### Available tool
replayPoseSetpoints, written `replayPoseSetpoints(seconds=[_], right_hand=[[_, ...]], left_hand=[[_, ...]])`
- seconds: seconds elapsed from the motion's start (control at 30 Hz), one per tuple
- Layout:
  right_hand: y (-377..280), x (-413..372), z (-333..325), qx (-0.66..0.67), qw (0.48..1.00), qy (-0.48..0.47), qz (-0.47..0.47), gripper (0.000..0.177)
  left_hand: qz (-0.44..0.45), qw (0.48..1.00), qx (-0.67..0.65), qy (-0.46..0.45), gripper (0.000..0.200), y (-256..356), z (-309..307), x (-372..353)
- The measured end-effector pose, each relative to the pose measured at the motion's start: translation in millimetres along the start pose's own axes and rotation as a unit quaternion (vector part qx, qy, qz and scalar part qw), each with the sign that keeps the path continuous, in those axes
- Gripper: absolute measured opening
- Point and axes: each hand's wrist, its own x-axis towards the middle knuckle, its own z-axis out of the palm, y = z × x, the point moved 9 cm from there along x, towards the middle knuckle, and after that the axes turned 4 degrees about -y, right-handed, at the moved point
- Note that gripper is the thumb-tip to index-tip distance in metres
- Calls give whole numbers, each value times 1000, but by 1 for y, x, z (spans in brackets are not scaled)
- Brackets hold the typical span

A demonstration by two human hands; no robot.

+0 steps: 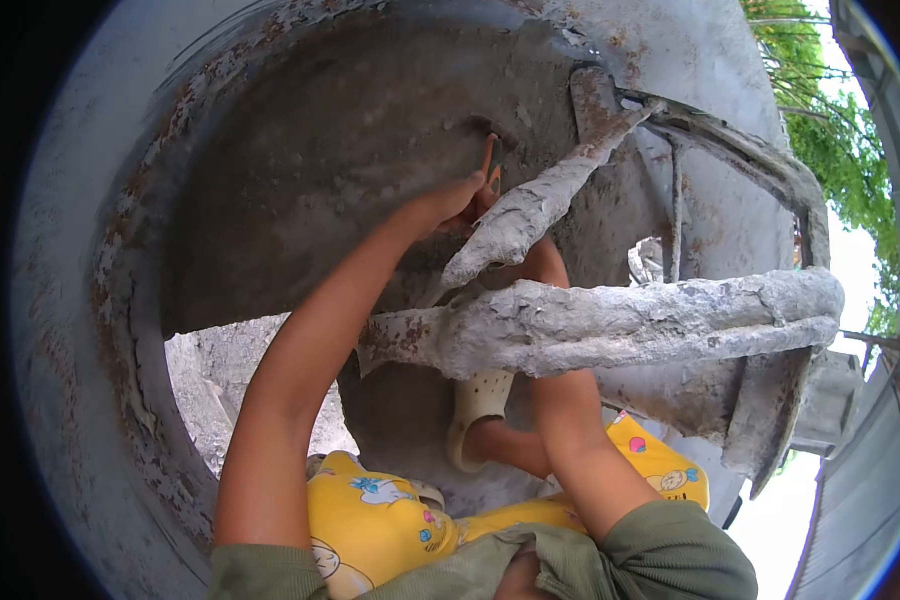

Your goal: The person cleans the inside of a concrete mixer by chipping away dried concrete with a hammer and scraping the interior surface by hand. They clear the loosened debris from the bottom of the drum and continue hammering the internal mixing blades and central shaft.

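Note:
A thin orange-and-dark hand tool (491, 158) points up against the grey inner wall of a drum; its exact kind is not clear. My left hand (454, 203) is closed at its lower end, fingers bent round it. My right hand (486, 200) reaches up behind a concrete-crusted blade arm (545, 208), which hides most of it. Its few visible fingers are closed at the tool's base, beside my left hand. Just above the tool's tip, a small curved dark mark or edge shows on the wall (370, 130).
A thick crusted bar (630, 322) crosses in front of my right forearm, joined to a rusty frame (770, 165) at the right. The drum's flaking rim (120, 270) curves round the left. Below are a cream clog (478, 410) and yellow printed trousers (370, 515).

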Motion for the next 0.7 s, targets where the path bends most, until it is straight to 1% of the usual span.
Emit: replayPoseSetpoints(seconds=[0.1,0.17,0.2,0.23,0.27,0.3,0.33,0.4,0.43,0.47,0.5,0.53,0.6,0.63,0.67,0.7], right_hand=[[-6,-5,-19,-9,1000,4,9,24],[-13,-10,-28,-14,1000,14,16,25],[-19,-18,-32,-17,999,31,18,26],[-26,-28,-36,-18,998,53,21,26],[-36,-41,-37,-20,996,86,29,30],[-47,-54,-38,-22,992,119,36,33],[-51,-66,-40,-25,987,152,45,37],[-25,-53,-52,-67,974,213,-29,38],[-23,-57,-49,-36,971,227,-70,39],[-23,-63,-46,-6,964,240,-112,40],[-23,-70,-41,33,963,239,-123,40],[-26,-82,-37,38,961,251,-107,41],[-38,-99,-31,50,957,273,-88,42],[-33,-97,-28,71,954,252,-148,45],[-22,-101,-27,63,960,253,-104,46],[-30,-109,-23,55,963,256,-61,46]], left_hand=[[42,979,88,177,47,11,-43,-30],[124,926,214,285,45,11,-87,-76],[146,806,357,449,39,5,-121,-111],[146,726,385,550,37,-3,-140,-151],[113,659,427,609,35,-12,-158,-185],[91,601,465,643,36,-25,-172,-213],[68,541,501,672,37,-36,-179,-235],[13,487,561,670,38,-54,-177,-249],[-13,459,589,665,38,-57,-176,-249],[-30,455,590,666,38,-58,-180,-247],[-48,452,590,667,39,-56,-180,-244],[-69,450,589,667,39,-58,-180,-244],[-48,452,590,668,39,-63,-185,-244],[-36,452,593,665,40,-64,-186,-245],[-36,453,595,663,39,-65,-186,-245],[-35,453,596,662,39,-64,-185,-244]])
